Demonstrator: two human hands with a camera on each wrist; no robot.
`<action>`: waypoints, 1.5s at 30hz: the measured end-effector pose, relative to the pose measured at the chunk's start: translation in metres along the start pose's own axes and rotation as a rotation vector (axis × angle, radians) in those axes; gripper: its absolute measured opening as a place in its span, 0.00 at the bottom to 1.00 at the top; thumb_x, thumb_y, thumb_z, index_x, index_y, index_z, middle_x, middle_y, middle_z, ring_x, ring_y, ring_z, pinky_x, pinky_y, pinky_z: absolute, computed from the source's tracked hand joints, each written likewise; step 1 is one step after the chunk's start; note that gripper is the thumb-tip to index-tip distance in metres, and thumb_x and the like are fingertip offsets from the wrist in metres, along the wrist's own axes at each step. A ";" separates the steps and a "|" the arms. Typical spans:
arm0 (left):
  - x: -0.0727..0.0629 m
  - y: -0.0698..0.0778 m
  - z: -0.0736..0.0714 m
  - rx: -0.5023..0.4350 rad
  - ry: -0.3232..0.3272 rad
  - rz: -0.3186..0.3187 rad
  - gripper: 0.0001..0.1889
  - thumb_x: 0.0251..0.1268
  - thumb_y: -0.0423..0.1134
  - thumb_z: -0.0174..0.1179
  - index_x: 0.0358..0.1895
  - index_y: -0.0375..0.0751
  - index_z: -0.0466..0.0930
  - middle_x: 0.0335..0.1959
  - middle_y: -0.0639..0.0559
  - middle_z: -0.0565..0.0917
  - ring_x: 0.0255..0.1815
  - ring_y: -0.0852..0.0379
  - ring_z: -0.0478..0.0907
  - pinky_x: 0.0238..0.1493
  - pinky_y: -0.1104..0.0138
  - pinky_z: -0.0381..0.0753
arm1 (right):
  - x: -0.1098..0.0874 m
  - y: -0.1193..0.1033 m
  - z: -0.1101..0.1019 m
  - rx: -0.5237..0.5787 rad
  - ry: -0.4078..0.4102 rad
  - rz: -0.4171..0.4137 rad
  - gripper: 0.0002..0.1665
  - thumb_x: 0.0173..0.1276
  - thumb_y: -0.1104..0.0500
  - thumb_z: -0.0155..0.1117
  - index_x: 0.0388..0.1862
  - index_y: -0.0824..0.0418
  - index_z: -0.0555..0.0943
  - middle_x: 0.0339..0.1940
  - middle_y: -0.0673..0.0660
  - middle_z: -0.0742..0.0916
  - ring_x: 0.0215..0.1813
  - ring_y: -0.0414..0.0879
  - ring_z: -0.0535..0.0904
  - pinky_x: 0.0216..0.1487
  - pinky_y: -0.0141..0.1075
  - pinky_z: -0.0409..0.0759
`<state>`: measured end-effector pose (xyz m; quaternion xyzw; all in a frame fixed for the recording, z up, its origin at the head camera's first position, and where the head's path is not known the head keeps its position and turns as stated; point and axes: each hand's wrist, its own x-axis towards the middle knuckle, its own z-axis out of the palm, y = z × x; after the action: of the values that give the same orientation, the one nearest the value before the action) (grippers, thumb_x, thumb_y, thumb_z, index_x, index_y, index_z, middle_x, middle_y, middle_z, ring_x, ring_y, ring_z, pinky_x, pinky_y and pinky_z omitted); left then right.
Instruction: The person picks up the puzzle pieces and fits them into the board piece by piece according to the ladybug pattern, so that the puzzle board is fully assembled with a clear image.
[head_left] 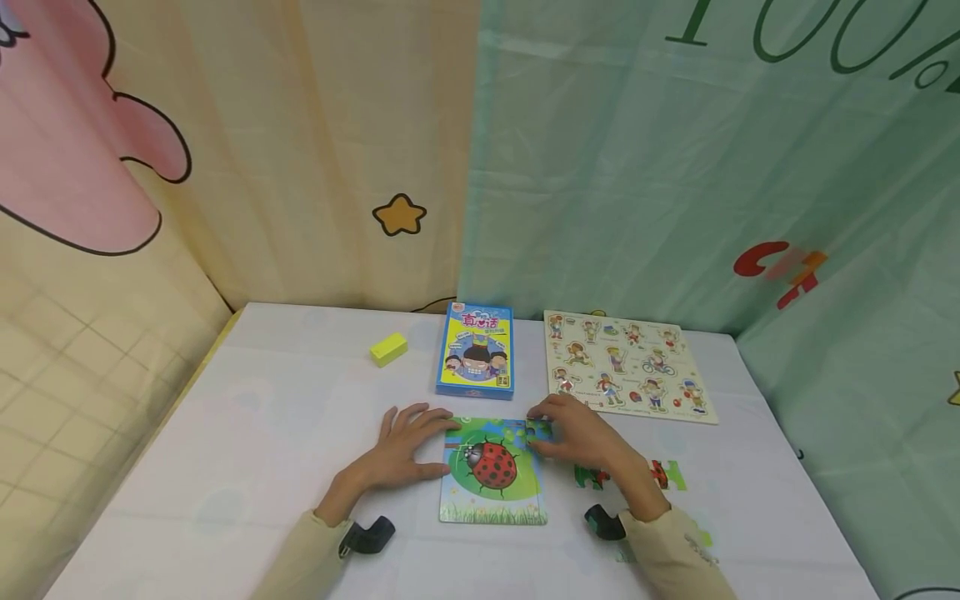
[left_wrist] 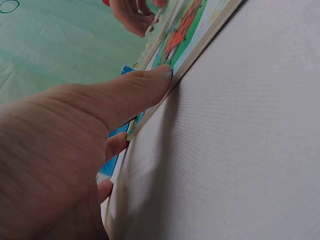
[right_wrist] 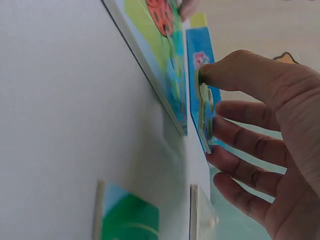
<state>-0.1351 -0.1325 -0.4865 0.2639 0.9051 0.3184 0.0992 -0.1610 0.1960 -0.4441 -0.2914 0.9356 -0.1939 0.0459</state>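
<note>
A ladybug jigsaw puzzle [head_left: 491,504] lies flat on the white table, its red spotted bug in the middle. My left hand [head_left: 397,450] rests along the puzzle's left side with fingers spread; in the left wrist view the thumb [left_wrist: 145,85] touches its edge. Over by the top right corner, my right hand [head_left: 581,433] pinches a small blue-green puzzle piece [head_left: 538,431] between thumb and fingers. The right wrist view has this piece [right_wrist: 204,112] tilted on edge, raised above the table beside the board.
Loose puzzle pieces [head_left: 670,475] lie right of the puzzle, some partly hidden under the right forearm. Behind stand a blue card-game box [head_left: 474,350], a yellow block [head_left: 389,349] and a pegboard puzzle with figures [head_left: 626,367]. Curtains [head_left: 360,150] hang at the table's back edge.
</note>
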 end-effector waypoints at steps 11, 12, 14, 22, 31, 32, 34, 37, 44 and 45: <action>0.000 0.000 -0.001 0.001 -0.004 -0.005 0.31 0.64 0.51 0.67 0.69 0.53 0.72 0.75 0.49 0.68 0.79 0.35 0.48 0.73 0.32 0.32 | 0.011 -0.012 0.011 -0.040 -0.025 -0.014 0.21 0.62 0.48 0.74 0.52 0.56 0.86 0.48 0.48 0.85 0.50 0.42 0.80 0.54 0.42 0.83; 0.000 0.000 -0.001 0.001 -0.008 -0.008 0.31 0.64 0.52 0.67 0.70 0.53 0.72 0.75 0.49 0.67 0.79 0.36 0.48 0.73 0.33 0.32 | 0.012 -0.012 0.012 -0.043 -0.031 -0.012 0.22 0.62 0.48 0.74 0.52 0.56 0.86 0.48 0.48 0.85 0.50 0.42 0.80 0.54 0.42 0.83; 0.000 0.000 -0.001 0.001 -0.008 -0.007 0.31 0.64 0.51 0.67 0.70 0.53 0.72 0.75 0.49 0.68 0.79 0.35 0.48 0.73 0.32 0.32 | 0.013 -0.013 0.013 -0.049 -0.043 -0.008 0.22 0.62 0.47 0.74 0.52 0.55 0.86 0.49 0.48 0.85 0.51 0.42 0.81 0.55 0.41 0.83; 0.000 0.001 0.001 0.017 -0.004 -0.017 0.31 0.63 0.51 0.68 0.69 0.54 0.72 0.74 0.49 0.68 0.79 0.36 0.49 0.73 0.32 0.33 | 0.016 -0.015 0.017 -0.060 -0.072 -0.003 0.22 0.63 0.48 0.73 0.52 0.57 0.86 0.48 0.49 0.85 0.50 0.44 0.80 0.53 0.42 0.82; 0.000 0.001 0.000 0.009 0.003 -0.001 0.31 0.64 0.51 0.67 0.69 0.53 0.72 0.74 0.49 0.68 0.79 0.35 0.49 0.73 0.31 0.33 | 0.018 -0.020 0.016 -0.077 -0.067 0.010 0.23 0.62 0.47 0.74 0.52 0.58 0.87 0.47 0.50 0.85 0.49 0.44 0.79 0.52 0.42 0.82; 0.000 0.001 0.000 0.008 0.005 0.002 0.31 0.64 0.51 0.67 0.69 0.52 0.72 0.74 0.48 0.68 0.79 0.35 0.49 0.73 0.31 0.33 | 0.018 -0.021 0.015 -0.069 -0.066 0.013 0.23 0.62 0.47 0.74 0.52 0.58 0.87 0.47 0.50 0.85 0.49 0.43 0.79 0.51 0.41 0.82; 0.000 0.001 0.000 0.009 0.007 0.002 0.31 0.63 0.51 0.68 0.69 0.52 0.73 0.73 0.48 0.69 0.78 0.35 0.50 0.72 0.31 0.33 | 0.019 -0.021 0.016 -0.055 -0.071 0.016 0.23 0.63 0.47 0.74 0.52 0.58 0.88 0.46 0.49 0.84 0.48 0.43 0.78 0.51 0.41 0.82; -0.001 0.001 0.000 0.009 -0.002 -0.010 0.31 0.63 0.51 0.68 0.69 0.53 0.73 0.73 0.48 0.69 0.79 0.35 0.50 0.72 0.31 0.34 | 0.020 -0.022 0.018 -0.039 -0.087 0.011 0.23 0.63 0.47 0.74 0.52 0.58 0.88 0.46 0.49 0.84 0.47 0.42 0.77 0.49 0.39 0.82; -0.001 0.001 -0.001 0.005 -0.007 -0.016 0.31 0.63 0.51 0.68 0.69 0.53 0.72 0.74 0.48 0.68 0.79 0.35 0.49 0.73 0.31 0.33 | 0.022 -0.022 0.017 -0.046 -0.089 -0.006 0.24 0.64 0.47 0.74 0.53 0.59 0.87 0.46 0.49 0.84 0.47 0.41 0.77 0.48 0.37 0.81; 0.000 0.001 -0.001 0.008 -0.006 -0.015 0.31 0.63 0.51 0.67 0.69 0.53 0.72 0.74 0.48 0.68 0.79 0.36 0.49 0.73 0.31 0.33 | 0.022 -0.022 0.017 -0.048 -0.088 -0.007 0.23 0.64 0.47 0.74 0.53 0.59 0.88 0.46 0.49 0.84 0.47 0.41 0.77 0.49 0.37 0.81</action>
<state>-0.1351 -0.1323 -0.4849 0.2583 0.9080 0.3132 0.1035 -0.1642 0.1611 -0.4506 -0.3037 0.9361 -0.1584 0.0793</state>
